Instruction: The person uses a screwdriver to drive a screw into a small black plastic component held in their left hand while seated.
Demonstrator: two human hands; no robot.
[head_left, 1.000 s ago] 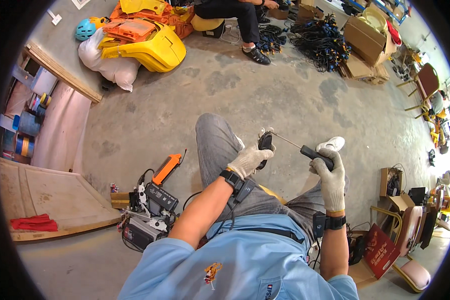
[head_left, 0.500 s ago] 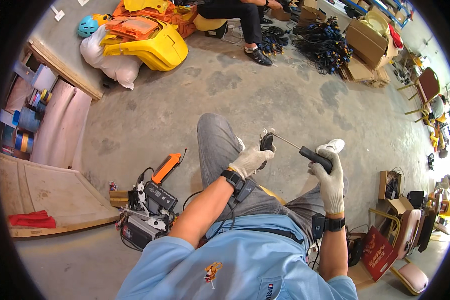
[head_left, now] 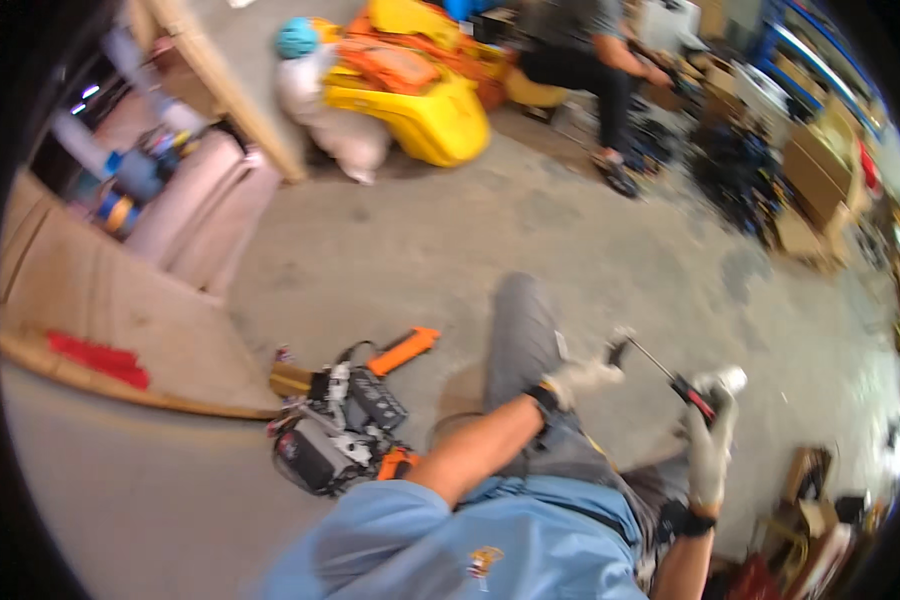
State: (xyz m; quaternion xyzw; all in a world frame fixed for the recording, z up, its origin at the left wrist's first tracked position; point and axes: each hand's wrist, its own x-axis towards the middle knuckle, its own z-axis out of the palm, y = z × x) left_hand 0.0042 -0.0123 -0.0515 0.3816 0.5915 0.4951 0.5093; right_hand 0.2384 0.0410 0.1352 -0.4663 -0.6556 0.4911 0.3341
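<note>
My left hand, in a white knit glove, is closed around a small black piece with a shiny end; blur hides its kind. My right hand, gloved too, grips a screwdriver by its black and red handle. The screwdriver's thin shaft points up and left, its tip at or close to the shiny end of the black piece; contact cannot be made out. Both hands are over the concrete floor, in front of my grey-trousered legs.
To the left lie black electronic boxes with cables and an orange device. A wooden panel carries a red cloth. Yellow plastic shells, a seated person, dark cables and cartons stand farther off.
The whole view has swung, shifting the scene right and downward, with blur. The screwdriver's handle has turned so that red shows. Both hands keep their holds.
</note>
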